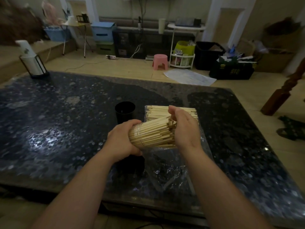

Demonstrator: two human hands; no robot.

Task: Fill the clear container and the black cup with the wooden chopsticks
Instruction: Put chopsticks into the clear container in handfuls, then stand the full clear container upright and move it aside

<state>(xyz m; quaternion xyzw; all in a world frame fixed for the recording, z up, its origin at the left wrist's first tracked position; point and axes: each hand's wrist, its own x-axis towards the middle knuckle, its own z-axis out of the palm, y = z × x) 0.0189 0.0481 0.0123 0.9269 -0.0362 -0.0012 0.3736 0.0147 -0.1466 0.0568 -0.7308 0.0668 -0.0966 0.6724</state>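
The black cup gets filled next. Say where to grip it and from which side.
Probably wrap a hand round the side wall of the black cup, coming from its left. It stands upright with its mouth open, which should stay free, and the bagged chopsticks lie close on its right.

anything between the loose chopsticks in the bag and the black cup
Nothing visible. The cup stands upright, mouth uncovered, just left of the chopsticks. The left hand and right hand hold a bundle nearer the camera, not between them.
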